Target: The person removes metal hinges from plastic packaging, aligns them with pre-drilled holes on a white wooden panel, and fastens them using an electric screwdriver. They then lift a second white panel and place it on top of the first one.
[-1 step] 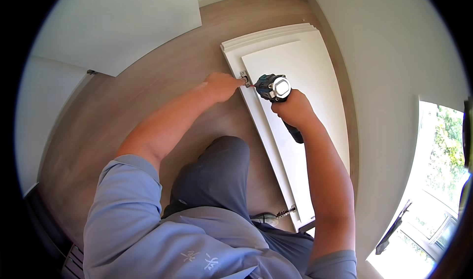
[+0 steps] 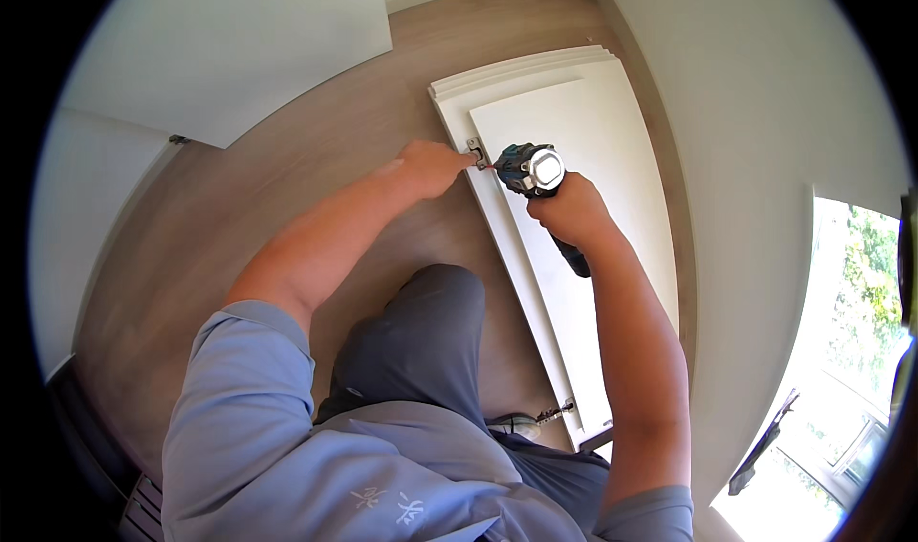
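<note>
Near the frame's upper centre, the right hand (image 2: 577, 209) has its grip wrapped around a power drill (image 2: 519, 167), bit pointing left at a metal hinge (image 2: 472, 146) on stacked white panels (image 2: 617, 169). The left hand (image 2: 432, 169) extends a finger to the hinge; whether its grip holds anything, I cannot tell.

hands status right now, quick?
Left hand: fingertips at the hinge; can't tell whether it grips.
Right hand: closed around the drill.
</note>
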Available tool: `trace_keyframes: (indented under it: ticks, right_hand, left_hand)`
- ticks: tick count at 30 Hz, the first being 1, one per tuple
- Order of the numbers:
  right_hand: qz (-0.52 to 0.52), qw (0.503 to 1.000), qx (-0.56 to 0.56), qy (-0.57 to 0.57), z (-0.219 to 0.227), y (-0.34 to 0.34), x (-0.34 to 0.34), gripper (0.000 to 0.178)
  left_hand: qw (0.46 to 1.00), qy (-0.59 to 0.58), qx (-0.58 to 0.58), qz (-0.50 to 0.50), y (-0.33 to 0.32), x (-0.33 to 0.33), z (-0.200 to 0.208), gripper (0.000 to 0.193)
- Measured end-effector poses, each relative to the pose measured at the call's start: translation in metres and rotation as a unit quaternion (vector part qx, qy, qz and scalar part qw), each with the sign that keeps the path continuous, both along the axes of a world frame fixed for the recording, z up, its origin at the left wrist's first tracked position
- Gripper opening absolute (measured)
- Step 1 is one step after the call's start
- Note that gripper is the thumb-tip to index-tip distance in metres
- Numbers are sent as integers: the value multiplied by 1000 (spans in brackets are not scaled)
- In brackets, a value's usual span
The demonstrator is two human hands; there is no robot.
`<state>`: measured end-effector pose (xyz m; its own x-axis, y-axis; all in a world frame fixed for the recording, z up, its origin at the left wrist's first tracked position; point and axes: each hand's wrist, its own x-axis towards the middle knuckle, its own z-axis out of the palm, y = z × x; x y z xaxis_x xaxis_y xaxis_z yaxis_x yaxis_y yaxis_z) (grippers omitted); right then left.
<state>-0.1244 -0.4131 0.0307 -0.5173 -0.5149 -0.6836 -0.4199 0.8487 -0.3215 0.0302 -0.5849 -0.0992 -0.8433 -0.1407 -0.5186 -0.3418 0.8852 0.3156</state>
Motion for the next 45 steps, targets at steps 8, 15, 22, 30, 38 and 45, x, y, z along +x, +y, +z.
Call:
trace_keyframes:
  ticks: [8, 15, 22, 30, 38, 45]
  right_hand:
    - [-114, 985, -80, -104, -32, 29, -14, 20]
    - [-195, 953, -146, -180, -34, 40, -10, 18]
    - [-208, 945, -158, -197, -39, 47, -9, 24]
    - [-250, 928, -172, -217, -43, 55, -3, 27]
    - [-246, 927, -187, -213, -47, 60, -3, 26]
    - [-25, 1000, 9, 10, 2, 4, 3, 26]
  left_hand:
    - [1000, -16, -7, -6, 0, -3, 5, 56]
    - [1000, -12, -10, -5, -1, -4, 4, 54]
    - [1000, -20, 5, 0, -3, -5, 5, 55]
    - [1000, -20, 6, 2, -4, -5, 5, 56]
    - [1000, -10, 10, 4, -3, -5, 6, 55]
    - [1000, -6, 8, 6, -3, -2, 1, 54]
